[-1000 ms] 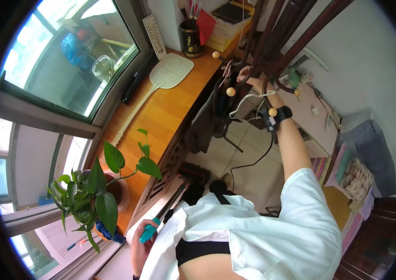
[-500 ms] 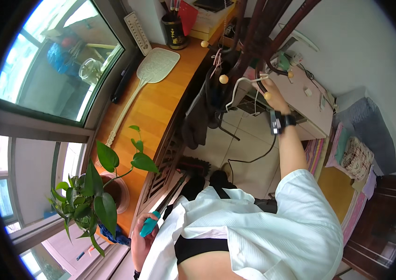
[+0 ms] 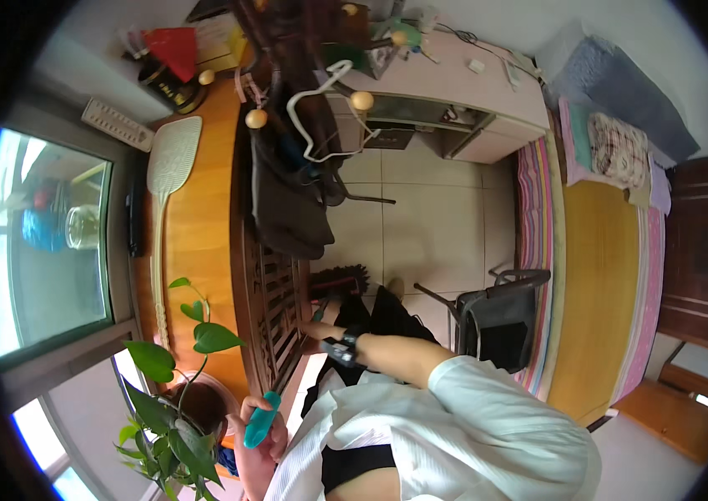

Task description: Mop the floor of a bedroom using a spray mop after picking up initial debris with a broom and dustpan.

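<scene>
My left hand (image 3: 260,436) is closed around the teal end grip (image 3: 263,420) of a long-handled mop, low in the view beside the potted plant. The mop's dark, fringed head (image 3: 340,280) rests on the floor by the lattice-sided wooden cabinet (image 3: 275,296). My right arm, with a black device strapped at the wrist (image 3: 342,346), reaches across my body to the left. At its end my right hand (image 3: 314,331) closes on the mop's pole just below the head; its fingers are partly hidden.
A dark coat rack with wooden knobs stands ahead, carrying a white hanger (image 3: 294,104) and dark clothes (image 3: 287,209). On the cabinet top lie a fly swatter (image 3: 174,159) and a potted plant (image 3: 204,401). A black folding chair (image 3: 496,321) stands right, beside the bed (image 3: 596,284).
My right hand has left the hanger on the coat rack and come down to the mop's pole. The view has turned to the right. My left hand keeps the teal grip.
</scene>
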`<state>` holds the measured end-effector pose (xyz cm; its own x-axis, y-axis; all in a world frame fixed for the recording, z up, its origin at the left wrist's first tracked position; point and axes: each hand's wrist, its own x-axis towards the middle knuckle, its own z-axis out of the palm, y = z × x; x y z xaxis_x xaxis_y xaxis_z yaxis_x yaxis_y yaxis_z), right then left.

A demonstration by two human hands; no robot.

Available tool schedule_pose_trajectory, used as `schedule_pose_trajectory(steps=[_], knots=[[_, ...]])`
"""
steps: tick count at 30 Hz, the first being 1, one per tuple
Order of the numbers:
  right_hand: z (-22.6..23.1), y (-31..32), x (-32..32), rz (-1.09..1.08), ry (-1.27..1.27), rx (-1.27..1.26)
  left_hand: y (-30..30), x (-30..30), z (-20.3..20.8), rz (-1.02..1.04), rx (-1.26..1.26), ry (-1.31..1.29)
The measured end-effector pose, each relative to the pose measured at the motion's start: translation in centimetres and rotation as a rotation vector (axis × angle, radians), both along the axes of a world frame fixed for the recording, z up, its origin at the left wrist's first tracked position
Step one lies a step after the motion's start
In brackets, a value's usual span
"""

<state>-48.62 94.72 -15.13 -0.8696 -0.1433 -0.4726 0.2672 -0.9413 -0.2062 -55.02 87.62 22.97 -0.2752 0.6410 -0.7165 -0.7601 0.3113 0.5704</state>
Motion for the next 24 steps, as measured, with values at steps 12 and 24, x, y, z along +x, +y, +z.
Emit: schedule_pose_trajectory(steps=[12,24], knots=[[8.2,0.4,5.1,-0.333,-0.523,-0.283,-4.0,4.7,2.8,0.005,-0.003,0.053],[11.1,8.3,10.0,-0.826,-0.585,0.006,-3.8,3.4,-2.5,-0.138,0.212,-0.201]])
